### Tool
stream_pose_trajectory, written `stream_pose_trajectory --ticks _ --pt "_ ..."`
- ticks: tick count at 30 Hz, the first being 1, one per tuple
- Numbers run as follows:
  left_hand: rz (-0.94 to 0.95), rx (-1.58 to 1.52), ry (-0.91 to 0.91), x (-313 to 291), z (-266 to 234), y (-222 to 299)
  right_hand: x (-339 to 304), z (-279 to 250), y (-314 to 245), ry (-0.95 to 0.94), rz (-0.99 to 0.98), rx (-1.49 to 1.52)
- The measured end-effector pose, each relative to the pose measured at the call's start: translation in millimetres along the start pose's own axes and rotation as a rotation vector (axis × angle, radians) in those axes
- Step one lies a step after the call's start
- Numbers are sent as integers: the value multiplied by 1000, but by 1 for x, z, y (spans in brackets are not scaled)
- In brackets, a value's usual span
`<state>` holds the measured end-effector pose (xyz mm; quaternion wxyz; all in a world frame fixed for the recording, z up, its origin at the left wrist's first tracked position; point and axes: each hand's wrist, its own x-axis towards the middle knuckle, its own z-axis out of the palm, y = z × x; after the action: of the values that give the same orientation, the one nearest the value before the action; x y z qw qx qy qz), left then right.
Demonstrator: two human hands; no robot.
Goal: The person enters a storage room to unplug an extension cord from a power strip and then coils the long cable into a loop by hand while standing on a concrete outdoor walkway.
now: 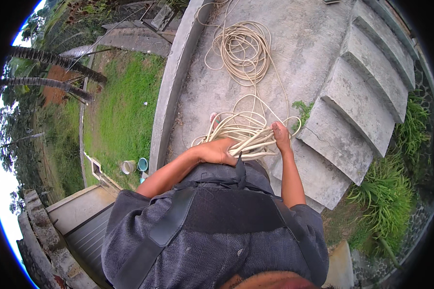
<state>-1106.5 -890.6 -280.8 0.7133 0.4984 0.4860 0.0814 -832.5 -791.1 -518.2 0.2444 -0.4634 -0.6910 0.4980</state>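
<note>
A thick bundle of looped cream cable point(246, 132) hangs in front of my waist. My left hand point(219, 151) grips its near side, with the loops passing through the hand. At the bundle's right end, my right hand point(280, 136) is closed around a strand of the same cable. Strands run from the held loops out to a larger loose coil point(243, 53) lying on the concrete ahead. Part of the bundle's underside and several of my fingers are hidden.
Concrete steps point(342, 125) rise along the right. A low concrete curb point(171, 91) borders the paving at left, with grass point(130, 91) beyond. A pale bucket point(128, 167) and a teal bucket point(142, 164) stand beside the curb. A small weed point(302, 111) grows at the step's foot.
</note>
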Motion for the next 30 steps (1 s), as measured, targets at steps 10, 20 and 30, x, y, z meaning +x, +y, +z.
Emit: stream_pose_trajectory --ticks 10,20,30 --pt "108 -386 341 -151 59 -67 -9 45 52 -288 -71 -295" --pt "588 -960 959 -295 220 -192 -40 170 106 2 93 -694" --pt "738 -982 1504 -410 356 -205 17 120 -238 550 -614 -397"
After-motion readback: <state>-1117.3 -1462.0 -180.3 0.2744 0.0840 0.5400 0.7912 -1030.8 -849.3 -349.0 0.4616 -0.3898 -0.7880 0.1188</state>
